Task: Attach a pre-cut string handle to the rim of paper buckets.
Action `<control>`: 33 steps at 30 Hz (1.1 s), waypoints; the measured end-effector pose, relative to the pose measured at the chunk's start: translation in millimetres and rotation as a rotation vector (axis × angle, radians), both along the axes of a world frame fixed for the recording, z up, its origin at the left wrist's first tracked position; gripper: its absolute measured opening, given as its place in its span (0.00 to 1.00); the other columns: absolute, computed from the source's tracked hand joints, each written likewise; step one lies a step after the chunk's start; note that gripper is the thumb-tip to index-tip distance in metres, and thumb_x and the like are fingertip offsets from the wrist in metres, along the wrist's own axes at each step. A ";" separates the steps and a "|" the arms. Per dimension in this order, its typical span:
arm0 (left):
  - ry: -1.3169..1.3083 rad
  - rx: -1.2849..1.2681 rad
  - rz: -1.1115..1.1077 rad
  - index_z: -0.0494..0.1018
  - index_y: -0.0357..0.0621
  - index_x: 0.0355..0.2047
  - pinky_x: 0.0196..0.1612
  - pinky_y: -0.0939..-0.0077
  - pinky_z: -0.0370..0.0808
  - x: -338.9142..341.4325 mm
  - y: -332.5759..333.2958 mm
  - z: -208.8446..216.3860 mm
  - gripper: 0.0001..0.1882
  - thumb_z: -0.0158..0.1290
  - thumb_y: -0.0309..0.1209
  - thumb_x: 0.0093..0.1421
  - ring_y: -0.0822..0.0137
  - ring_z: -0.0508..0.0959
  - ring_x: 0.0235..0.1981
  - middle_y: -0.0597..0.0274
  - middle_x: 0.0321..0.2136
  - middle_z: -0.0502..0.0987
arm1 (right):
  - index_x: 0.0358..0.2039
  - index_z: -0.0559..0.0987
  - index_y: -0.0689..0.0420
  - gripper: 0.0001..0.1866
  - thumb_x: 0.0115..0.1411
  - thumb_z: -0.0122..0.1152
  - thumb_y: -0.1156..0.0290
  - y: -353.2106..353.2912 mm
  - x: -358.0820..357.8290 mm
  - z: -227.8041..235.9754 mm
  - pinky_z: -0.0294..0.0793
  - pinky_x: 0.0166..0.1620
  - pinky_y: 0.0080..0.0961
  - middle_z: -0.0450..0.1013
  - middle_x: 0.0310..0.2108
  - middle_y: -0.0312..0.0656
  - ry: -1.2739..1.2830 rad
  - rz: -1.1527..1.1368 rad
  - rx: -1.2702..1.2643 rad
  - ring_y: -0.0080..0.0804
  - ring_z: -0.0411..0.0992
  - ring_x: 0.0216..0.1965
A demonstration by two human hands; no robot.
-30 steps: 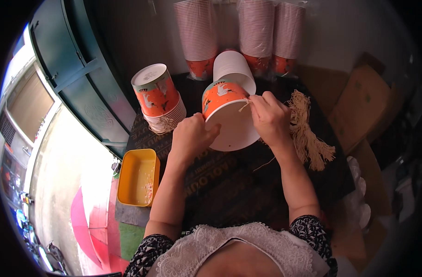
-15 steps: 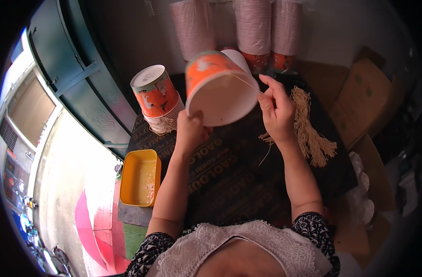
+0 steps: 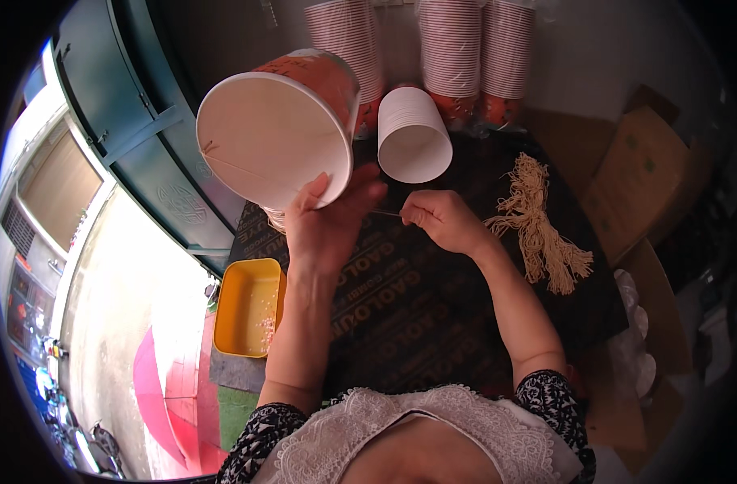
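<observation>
Above the back left of the dark worktop (image 3: 401,331), an orange paper bucket (image 3: 276,129) hangs tilted in the air, its white mouth turned toward the person. The left hand (image 3: 328,214) grasps its lower right rim, thumb inside, the other fingers spread and blurred. The right hand (image 3: 445,224) pinches a thin strand (image 3: 389,213) between thumb and forefinger, just right of the left hand; whether it joins the string (image 3: 231,167) inside the bucket, I cannot tell. Near the right hand lies a bundle of beige strings (image 3: 538,230). Behind, a white tub (image 3: 415,121) rests on its side before tall wrapped stacks (image 3: 451,56). A yellow box (image 3: 243,310) sits beside the left forearm.
</observation>
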State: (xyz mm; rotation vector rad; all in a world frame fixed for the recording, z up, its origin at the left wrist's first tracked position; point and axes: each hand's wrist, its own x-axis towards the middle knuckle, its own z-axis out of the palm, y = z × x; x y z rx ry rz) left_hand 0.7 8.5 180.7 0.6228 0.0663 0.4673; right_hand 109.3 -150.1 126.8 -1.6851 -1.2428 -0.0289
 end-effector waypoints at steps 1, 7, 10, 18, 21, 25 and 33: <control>-0.091 0.026 -0.143 0.67 0.35 0.46 0.34 0.64 0.71 1.0 10.7 -10.8 0.17 0.44 0.32 0.59 0.61 0.73 0.19 0.44 0.33 0.77 | 0.28 0.76 0.62 0.09 0.62 0.56 0.71 0.0 1.8 -1.5 0.69 0.32 0.21 0.72 0.22 0.36 0.000 0.001 0.000 0.21 0.68 0.26; -0.096 0.113 -0.210 0.67 0.38 0.40 0.16 0.80 0.56 5.1 34.2 -22.1 0.13 0.47 0.33 0.58 0.72 0.59 0.12 0.52 0.24 0.73 | 0.27 0.76 0.58 0.09 0.62 0.56 0.68 -25.2 23.1 4.2 0.58 0.23 0.12 0.65 0.20 0.26 0.428 0.117 -0.015 0.13 0.59 0.21; -0.055 0.095 -0.154 0.67 0.39 0.39 0.15 0.81 0.54 8.5 34.5 -21.2 0.12 0.47 0.32 0.57 0.73 0.58 0.12 0.53 0.24 0.72 | 0.30 0.75 0.59 0.09 0.64 0.55 0.68 -33.3 29.3 3.9 0.55 0.20 0.09 0.62 0.20 0.26 0.601 0.243 0.132 0.13 0.57 0.20; -0.015 0.086 -0.205 0.66 0.39 0.38 0.15 0.81 0.54 21.1 30.3 -36.3 0.11 0.45 0.31 0.57 0.71 0.59 0.12 0.52 0.25 0.72 | 0.33 0.76 0.59 0.08 0.63 0.52 0.69 -11.0 1.9 14.1 0.72 0.35 0.25 0.75 0.32 0.40 0.788 0.336 0.596 0.25 0.70 0.30; 0.052 0.085 -0.171 0.66 0.39 0.38 0.15 0.78 0.56 24.4 27.1 -40.2 0.10 0.44 0.30 0.58 0.69 0.60 0.12 0.52 0.25 0.72 | 0.33 0.76 0.58 0.08 0.63 0.52 0.68 -2.2 -11.2 18.2 0.72 0.39 0.29 0.73 0.29 0.39 0.863 0.384 0.720 0.25 0.70 0.28; 0.087 0.070 -0.176 0.67 0.39 0.39 0.23 0.69 0.67 26.4 21.8 -49.8 0.11 0.42 0.30 0.58 0.63 0.68 0.18 0.52 0.25 0.73 | 0.33 0.74 0.56 0.06 0.65 0.52 0.68 -3.1 -15.3 14.0 0.72 0.38 0.31 0.69 0.25 0.35 0.931 0.534 0.710 0.23 0.66 0.23; 0.191 0.130 -0.240 0.69 0.36 0.39 0.37 0.54 0.75 9.7 14.1 -59.8 0.15 0.41 0.33 0.56 0.60 0.73 0.25 0.51 0.26 0.74 | 0.33 0.73 0.58 0.06 0.64 0.56 0.70 -4.1 -25.6 17.1 0.53 0.18 0.10 0.62 0.19 0.27 0.744 0.224 0.592 0.10 0.56 0.17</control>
